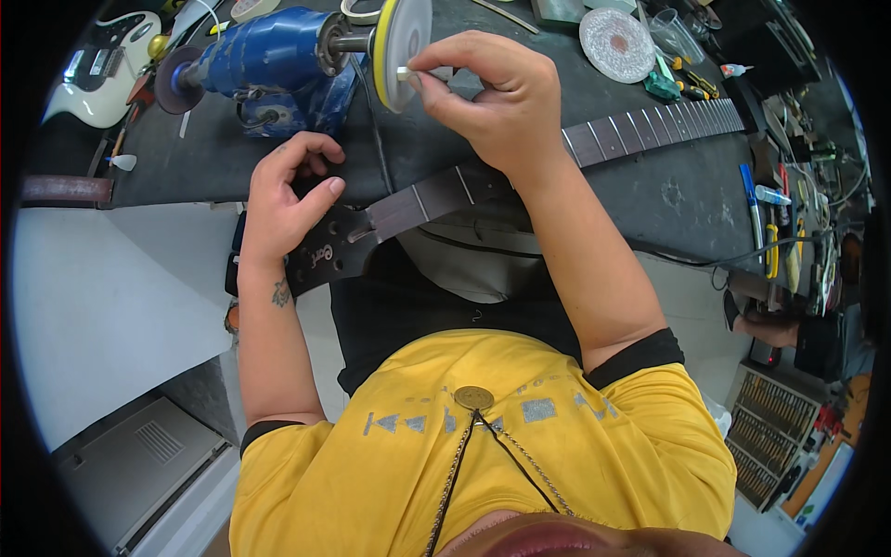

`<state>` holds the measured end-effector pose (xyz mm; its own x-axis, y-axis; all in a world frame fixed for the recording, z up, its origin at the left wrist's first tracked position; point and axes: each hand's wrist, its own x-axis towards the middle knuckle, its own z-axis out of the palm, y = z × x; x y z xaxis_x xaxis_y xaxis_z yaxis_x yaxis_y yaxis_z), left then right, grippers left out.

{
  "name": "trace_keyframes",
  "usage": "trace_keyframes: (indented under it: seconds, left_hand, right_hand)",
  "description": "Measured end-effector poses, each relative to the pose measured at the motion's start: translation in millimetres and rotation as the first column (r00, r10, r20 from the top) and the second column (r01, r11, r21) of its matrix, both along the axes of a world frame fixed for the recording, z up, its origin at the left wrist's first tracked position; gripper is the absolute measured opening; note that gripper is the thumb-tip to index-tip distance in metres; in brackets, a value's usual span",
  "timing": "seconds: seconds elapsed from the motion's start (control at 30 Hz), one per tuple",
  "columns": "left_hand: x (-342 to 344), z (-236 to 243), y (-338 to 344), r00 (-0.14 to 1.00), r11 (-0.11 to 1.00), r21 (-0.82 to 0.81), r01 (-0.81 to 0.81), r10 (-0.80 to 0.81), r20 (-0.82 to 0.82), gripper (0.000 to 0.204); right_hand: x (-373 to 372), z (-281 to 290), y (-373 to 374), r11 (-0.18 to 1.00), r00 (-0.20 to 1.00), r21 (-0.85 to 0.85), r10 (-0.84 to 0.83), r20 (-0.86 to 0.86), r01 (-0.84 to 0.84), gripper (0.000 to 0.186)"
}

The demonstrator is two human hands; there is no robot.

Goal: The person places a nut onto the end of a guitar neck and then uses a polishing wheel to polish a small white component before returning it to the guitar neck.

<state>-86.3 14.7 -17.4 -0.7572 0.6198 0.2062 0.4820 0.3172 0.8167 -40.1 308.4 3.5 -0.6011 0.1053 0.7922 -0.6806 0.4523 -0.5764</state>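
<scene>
My right hand (492, 97) pinches a small off-white piece (405, 71) between thumb and fingertips, at the face of a round disc (409, 46) with a yellow backing. Whether the piece touches the disc I cannot tell. The disc sits on the shaft of a blue bench grinder (274, 51). My left hand (290, 200) is at the bench edge in front of the grinder, holding nothing, its fingers loosely curled and the thumb apart. Below both hands lies a dark guitar neck (436, 197) with metal frets, its headstock (329, 252) beside my left wrist and partly overhanging the bench edge.
A white guitar body (111, 79) lies at the far left. Toward the back right are a round speckled disc (616, 45), a clear cup (676, 35) and screwdrivers (694, 84). Pens and tools (772, 218) line the right side. A black cord (378, 139) crosses the bench (673, 200).
</scene>
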Motion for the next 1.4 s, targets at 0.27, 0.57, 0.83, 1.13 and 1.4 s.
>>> trace_keyframes:
  seconds: [0.27,0.57,0.83,1.13,1.4]
  left_hand:
    - [0.9,1.7,-0.4,0.999,1.000,0.001,-0.009,0.009,0.036,0.038]
    - [1.6,2.4,-0.2,0.999,1.000,0.006,-0.001,0.001,0.039,0.039]
    - [2.7,3.9,2.3,1.000,1.000,0.010,-0.013,0.013,0.027,0.043]
    - [2.8,3.9,2.1,0.999,1.000,0.006,-0.011,0.011,0.030,0.048]
    - [2.9,3.4,1.4,1.000,1.000,0.002,-0.012,0.011,0.021,0.046]
  right_hand:
    - [1.8,-2.3,-0.8,1.000,1.000,0.018,0.019,-0.016,-0.018,0.015]
    - [2.9,-0.2,-2.3,0.998,0.997,0.029,0.057,-0.056,-0.056,0.016]
    - [-0.3,-3.1,1.2,0.999,0.999,0.025,0.032,-0.026,-0.031,0.015]
    - [-0.3,1.0,1.2,1.000,1.000,-0.013,0.015,0.021,-0.015,0.015]
    - [-0.8,0.6,1.2,1.000,1.000,-0.006,0.003,0.026,-0.003,0.015]
